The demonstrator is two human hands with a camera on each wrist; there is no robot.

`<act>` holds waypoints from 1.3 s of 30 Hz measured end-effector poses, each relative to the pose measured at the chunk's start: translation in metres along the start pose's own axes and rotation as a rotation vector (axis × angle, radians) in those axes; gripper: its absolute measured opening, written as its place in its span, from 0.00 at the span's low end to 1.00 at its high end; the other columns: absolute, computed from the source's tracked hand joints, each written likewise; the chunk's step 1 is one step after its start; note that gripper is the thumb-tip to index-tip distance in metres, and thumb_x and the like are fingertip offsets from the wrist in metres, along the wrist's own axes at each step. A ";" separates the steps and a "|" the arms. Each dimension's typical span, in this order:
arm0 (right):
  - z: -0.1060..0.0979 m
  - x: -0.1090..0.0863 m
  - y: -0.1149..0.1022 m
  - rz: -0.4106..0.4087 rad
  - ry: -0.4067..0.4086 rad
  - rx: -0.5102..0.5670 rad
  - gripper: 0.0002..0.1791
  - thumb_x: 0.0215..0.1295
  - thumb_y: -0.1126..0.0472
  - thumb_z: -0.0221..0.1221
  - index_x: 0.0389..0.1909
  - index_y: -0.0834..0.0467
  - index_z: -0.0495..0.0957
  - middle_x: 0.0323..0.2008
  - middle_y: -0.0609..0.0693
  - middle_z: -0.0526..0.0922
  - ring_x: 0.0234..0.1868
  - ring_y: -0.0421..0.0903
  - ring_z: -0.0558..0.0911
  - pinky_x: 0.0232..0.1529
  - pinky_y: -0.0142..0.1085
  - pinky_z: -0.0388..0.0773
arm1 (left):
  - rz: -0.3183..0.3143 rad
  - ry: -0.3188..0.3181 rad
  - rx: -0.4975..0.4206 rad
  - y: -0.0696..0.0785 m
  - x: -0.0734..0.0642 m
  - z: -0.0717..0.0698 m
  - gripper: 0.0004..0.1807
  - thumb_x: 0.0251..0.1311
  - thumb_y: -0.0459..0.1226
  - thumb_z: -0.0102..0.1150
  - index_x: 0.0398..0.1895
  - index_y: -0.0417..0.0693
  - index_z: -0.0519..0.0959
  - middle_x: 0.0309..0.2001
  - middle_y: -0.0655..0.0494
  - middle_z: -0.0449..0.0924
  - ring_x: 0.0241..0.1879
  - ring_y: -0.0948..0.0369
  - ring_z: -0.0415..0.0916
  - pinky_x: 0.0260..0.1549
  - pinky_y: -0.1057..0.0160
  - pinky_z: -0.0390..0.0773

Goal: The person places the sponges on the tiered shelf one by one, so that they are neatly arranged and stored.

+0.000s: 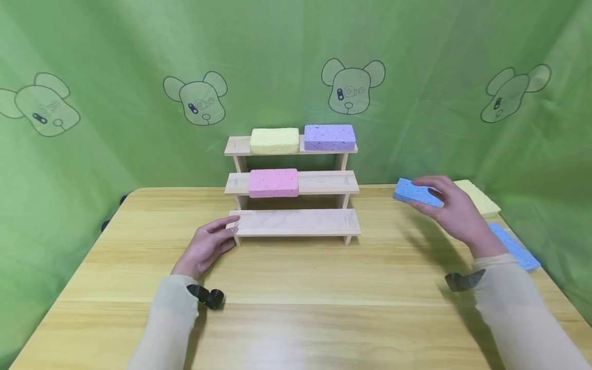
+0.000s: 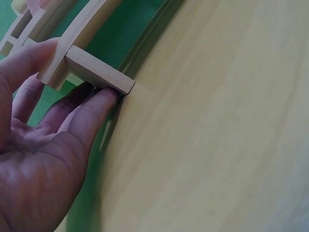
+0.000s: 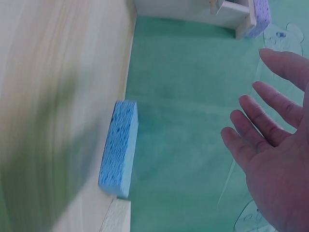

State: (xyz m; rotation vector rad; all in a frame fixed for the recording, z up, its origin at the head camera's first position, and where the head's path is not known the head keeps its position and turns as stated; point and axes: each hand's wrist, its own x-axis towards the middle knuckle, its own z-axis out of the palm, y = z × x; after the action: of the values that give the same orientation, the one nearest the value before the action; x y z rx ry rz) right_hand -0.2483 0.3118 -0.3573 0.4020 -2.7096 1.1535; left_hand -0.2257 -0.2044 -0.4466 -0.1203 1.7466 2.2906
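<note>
A three-step wooden display stand [image 1: 296, 222] stands toward the back of the table. My left hand [image 1: 210, 245] holds the left end of its lowest step; in the left wrist view the thumb and fingers [image 2: 91, 113] lie round the step's end and leg. My right hand [image 1: 450, 210] hovers over a blue sponge [image 1: 413, 191]. The right wrist view shows its fingers [image 3: 263, 121] spread and apart from that sponge [image 3: 119, 150]. On the stand, the middle step bears a pink sponge [image 1: 274, 183], and the top step a yellow sponge [image 1: 275, 141] and a purple sponge [image 1: 329, 137].
Along the table's right edge lie another yellow sponge [image 1: 478, 198] and a second blue sponge [image 1: 514, 246], partly behind my right arm. A green curtain [image 1: 277, 61] with bear drawings hangs behind and beside the wooden table [image 1: 296, 329].
</note>
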 end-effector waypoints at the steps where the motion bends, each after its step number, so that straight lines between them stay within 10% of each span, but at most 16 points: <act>1: -0.002 -0.001 0.003 0.005 0.004 -0.003 0.25 0.66 0.57 0.65 0.61 0.61 0.73 0.60 0.54 0.69 0.64 0.58 0.66 0.69 0.42 0.62 | 0.000 0.001 0.000 0.000 0.000 0.000 0.27 0.64 0.28 0.59 0.67 0.37 0.69 0.72 0.45 0.56 0.56 0.54 0.75 0.59 0.55 0.74; 12: -0.012 -0.005 0.029 0.117 0.025 0.029 0.32 0.67 0.53 0.63 0.65 0.64 0.68 0.61 0.54 0.67 0.64 0.55 0.66 0.65 0.30 0.66 | 0.003 0.000 -0.006 -0.001 0.000 -0.001 0.27 0.64 0.28 0.59 0.67 0.36 0.68 0.73 0.45 0.55 0.56 0.54 0.75 0.59 0.55 0.74; 20: -0.016 -0.004 0.051 0.096 0.055 0.015 0.30 0.67 0.58 0.63 0.65 0.69 0.68 0.60 0.59 0.67 0.60 0.49 0.67 0.68 0.36 0.63 | -0.004 0.006 0.007 -0.003 0.000 -0.001 0.27 0.65 0.28 0.59 0.67 0.36 0.68 0.73 0.46 0.55 0.56 0.54 0.74 0.59 0.56 0.74; 39: -0.023 0.012 0.086 0.210 -0.054 -0.009 0.47 0.66 0.46 0.63 0.72 0.71 0.53 0.69 0.73 0.55 0.67 0.75 0.55 0.67 0.65 0.52 | 0.004 0.005 0.010 -0.001 0.001 -0.001 0.27 0.65 0.29 0.59 0.67 0.37 0.69 0.73 0.46 0.55 0.55 0.55 0.75 0.59 0.56 0.74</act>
State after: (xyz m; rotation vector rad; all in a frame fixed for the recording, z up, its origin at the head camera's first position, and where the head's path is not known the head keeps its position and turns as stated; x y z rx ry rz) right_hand -0.2855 0.3834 -0.3968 0.1512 -2.8587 1.1966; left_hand -0.2266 -0.2052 -0.4484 -0.1213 1.7621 2.2866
